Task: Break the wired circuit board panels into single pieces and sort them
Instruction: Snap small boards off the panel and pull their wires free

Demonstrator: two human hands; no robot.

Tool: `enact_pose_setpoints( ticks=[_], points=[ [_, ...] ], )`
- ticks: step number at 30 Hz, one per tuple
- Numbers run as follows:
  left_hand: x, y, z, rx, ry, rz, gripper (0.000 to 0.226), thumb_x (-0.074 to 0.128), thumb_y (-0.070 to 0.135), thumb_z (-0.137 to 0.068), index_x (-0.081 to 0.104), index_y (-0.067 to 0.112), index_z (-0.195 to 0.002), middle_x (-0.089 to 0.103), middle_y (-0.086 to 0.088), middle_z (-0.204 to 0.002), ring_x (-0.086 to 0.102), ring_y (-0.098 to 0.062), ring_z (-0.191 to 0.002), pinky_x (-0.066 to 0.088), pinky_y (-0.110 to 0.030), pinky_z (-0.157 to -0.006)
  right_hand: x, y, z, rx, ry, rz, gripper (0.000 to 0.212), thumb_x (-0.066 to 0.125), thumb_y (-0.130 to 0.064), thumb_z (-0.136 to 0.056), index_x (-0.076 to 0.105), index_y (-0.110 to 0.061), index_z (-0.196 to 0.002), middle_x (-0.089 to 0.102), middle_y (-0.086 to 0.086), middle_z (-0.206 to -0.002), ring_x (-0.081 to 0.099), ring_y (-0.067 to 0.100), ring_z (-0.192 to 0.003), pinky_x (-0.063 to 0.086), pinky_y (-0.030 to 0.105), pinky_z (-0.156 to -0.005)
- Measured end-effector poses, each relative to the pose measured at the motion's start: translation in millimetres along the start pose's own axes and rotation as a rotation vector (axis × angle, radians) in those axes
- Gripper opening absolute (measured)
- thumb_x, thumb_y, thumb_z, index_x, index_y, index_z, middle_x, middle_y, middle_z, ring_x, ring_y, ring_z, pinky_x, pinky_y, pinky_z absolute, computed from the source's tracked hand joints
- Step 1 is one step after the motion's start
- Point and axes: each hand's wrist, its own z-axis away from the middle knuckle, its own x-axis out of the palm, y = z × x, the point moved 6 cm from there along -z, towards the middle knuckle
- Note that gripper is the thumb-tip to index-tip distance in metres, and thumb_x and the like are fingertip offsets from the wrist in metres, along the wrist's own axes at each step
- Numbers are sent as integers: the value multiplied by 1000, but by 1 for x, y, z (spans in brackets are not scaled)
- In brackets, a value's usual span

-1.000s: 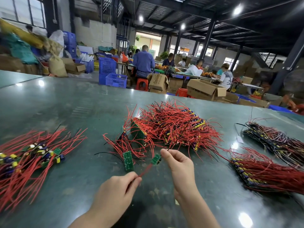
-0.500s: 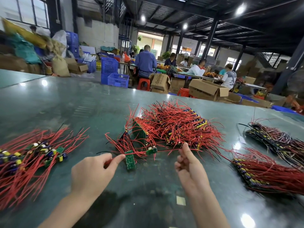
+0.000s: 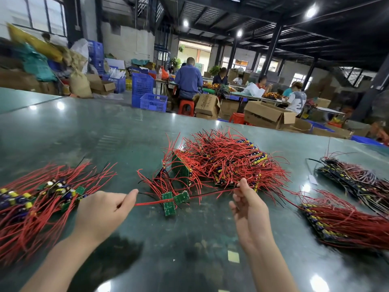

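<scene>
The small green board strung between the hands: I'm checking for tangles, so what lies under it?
Under the small green board lies another green board on the table. Their overlap is hidden.

a small green single board [image 3: 181, 197] hung strung on its red and black wires just above the table [image 3: 84, 133], beside another green piece [image 3: 169, 203] lying flat. the tangled unbroken heap [image 3: 227, 161] sat behind, mid-table; sorted pieces [image 3: 35, 199] lay by the left edge.

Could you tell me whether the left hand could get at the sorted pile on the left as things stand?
Probably yes: the left hand sits right beside the sorted pile, though it already pinches a red wire.
</scene>
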Motion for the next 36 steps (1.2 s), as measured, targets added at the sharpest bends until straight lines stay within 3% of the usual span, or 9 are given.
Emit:
enact_pose_setpoints(
  ticks=[6, 11, 15, 18, 25, 30, 34, 36],
  points=[
    [2, -19, -6, -185, -55, 9, 52, 45, 46, -75, 27, 12, -40, 28, -3, -34, 38, -31, -45, 24, -25, -47, 8, 6, 4, 20, -87, -49, 14, 72, -28, -61, 61, -19, -57, 52, -6, -58, 47, 4, -51, 33, 22, -58],
    [1, -29, -5, -269, 5, -116, 58, 57, 28, -88, 35, 14, -37, 45, -6, -42, 48, -33, -52, 24, -24, -48, 15, 7, 9, 13, -106, -80, 14, 70, -22, -64, 58, -18, -58, 53, -6, -58, 50, 3, -51, 36, 19, -54],
    [0, -32, -4, -312, 40, -225, 49, 40, 41, -85, 59, 13, -49, 58, -11, -53, 52, -33, -55, 28, -22, -51, 19, 1, 16, -88, -163, -15, 19, 71, -23, -64, 54, -20, -54, 52, -6, -57, 49, 4, -55, 40, 14, -55],
    [2, -39, -4, -378, -2, -287, 53, 46, 46, -91, 55, 13, -51, 54, -7, -55, 49, -29, -58, 29, -24, -52, 25, -5, 24, -188, -221, 29, 20, 72, -27, -61, 55, -21, -53, 50, -6, -58, 47, 4, -57, 40, 13, -60],
    [0, -38, -3, -298, 110, -189, 47, 27, 40, -100, 54, 13, -74, 64, -12, -68, 60, -35, -64, 28, -31, -51, 28, -9, 29, -281, -235, 93, 19, 73, -31, -60, 59, -21, -53, 52, -6, -59, 45, 7, -61, 35, 26, -71],
    [-5, -45, -1, -308, 194, -24, 45, 51, 38, -94, 36, 14, -58, 41, -1, -46, 42, -31, -47, 23, -27, -46, 28, -9, 28, -285, -243, 91, 19, 74, -32, -61, 60, -20, -54, 52, -6, -59, 45, 7, -61, 34, 27, -73],
    [-6, -46, -2, -364, 183, 109, 47, 60, 39, -88, 38, 12, -57, 40, -3, -45, 39, -30, -49, 24, -32, -48, 26, -11, 25, -275, -239, 69, 19, 74, -31, -62, 59, -21, -54, 52, -5, -59, 47, 5, -60, 34, 25, -70],
    [-3, -46, -5, -377, 194, 327, 47, 64, 34, -87, 39, 7, -58, 38, -6, -47, 33, -23, -48, 27, -37, -52, 23, -11, 21, -254, -234, 35, 18, 72, -27, -65, 59, -22, -54, 52, -6, -59, 49, 4, -59, 39, 21, -67]
  ],
)
